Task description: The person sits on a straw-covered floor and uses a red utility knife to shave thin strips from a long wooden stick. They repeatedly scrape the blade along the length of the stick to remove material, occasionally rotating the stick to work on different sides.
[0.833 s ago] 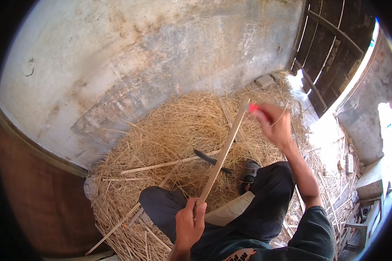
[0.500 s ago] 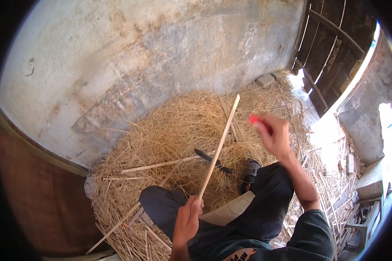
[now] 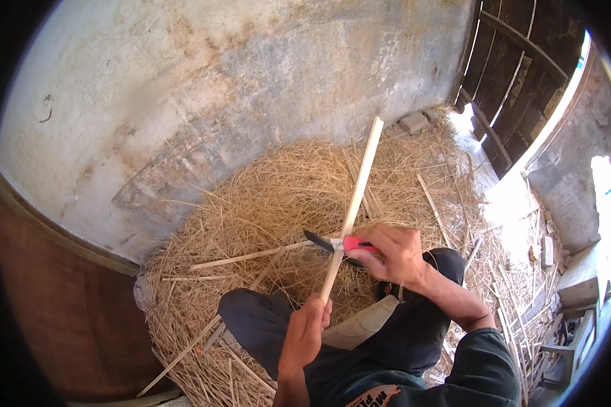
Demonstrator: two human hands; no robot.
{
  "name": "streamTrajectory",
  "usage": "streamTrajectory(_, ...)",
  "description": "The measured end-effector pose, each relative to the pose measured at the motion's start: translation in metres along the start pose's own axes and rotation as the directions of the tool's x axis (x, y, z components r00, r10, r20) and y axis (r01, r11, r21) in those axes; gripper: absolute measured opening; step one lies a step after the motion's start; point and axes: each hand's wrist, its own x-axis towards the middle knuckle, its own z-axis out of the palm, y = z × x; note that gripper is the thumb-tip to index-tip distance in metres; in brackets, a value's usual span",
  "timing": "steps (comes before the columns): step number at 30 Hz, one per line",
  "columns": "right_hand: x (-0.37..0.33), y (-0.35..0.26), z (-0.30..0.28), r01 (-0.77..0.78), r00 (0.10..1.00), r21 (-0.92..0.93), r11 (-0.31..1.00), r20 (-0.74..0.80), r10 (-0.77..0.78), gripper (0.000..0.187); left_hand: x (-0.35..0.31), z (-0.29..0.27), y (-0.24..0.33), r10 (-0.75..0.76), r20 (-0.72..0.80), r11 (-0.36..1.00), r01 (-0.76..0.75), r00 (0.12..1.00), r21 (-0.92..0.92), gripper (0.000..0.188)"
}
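A long pale wooden stick [image 3: 363, 178] slants up and away from my left hand [image 3: 304, 332], which is closed around its lower end. My right hand [image 3: 392, 252] grips a small red-handled tool [image 3: 352, 243]. Its pale, shiny head lies across the stick, partway up from my left hand; the exact kind of tool cannot be made out. Beyond the stick, a dark-bladed knife [image 3: 317, 239] rests on the straw-like shavings [image 3: 278, 183], partly hidden by the stick and my right hand.
My bent legs frame the work, with a pale pad [image 3: 362, 324] between them. Loose sticks [image 3: 248, 258] lie among the shavings. A stained wall [image 3: 251, 81] rises ahead. Bricks [image 3: 413, 122] sit near the dark plank door [image 3: 516, 74] at the right.
My right hand has come down and left, bringing the red-handled tool from beside the stick onto it. The stick's far end has moved slightly farther out.
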Motion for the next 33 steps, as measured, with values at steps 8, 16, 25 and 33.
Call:
streamTrajectory(8, 0.024, 0.039, -0.017, -0.113, 0.985, -0.097, 0.989, -0.144, 0.098, 0.024, -0.016, -0.005, 0.000, -0.090, -0.010, 0.994, 0.091, 0.996, 0.067, 0.049)
streamTrajectory(16, 0.061, 0.100, -0.073, -0.476, 0.880, -0.255, 0.842, -0.127, 0.459, 0.035, -0.043, -0.032, -0.021, -0.281, 0.109, 0.955, 0.289, 0.953, -0.066, 0.050)
streamTrajectory(25, -0.005, 0.180, 0.022, -0.580, -0.010, 0.075, 0.811, 0.995, -0.099, 0.046, -0.014, -0.044, -0.006, -0.221, 0.168, 0.943, 0.254, 0.961, -0.214, 0.054)
streamTrajectory(33, -0.011, 0.304, 0.018, -0.518, 0.227, 0.831, -0.203, 0.362, 0.904, 0.046, -0.009, -0.046, 0.001, -0.183, 0.115, 0.957, 0.204, 0.976, -0.207, 0.056)
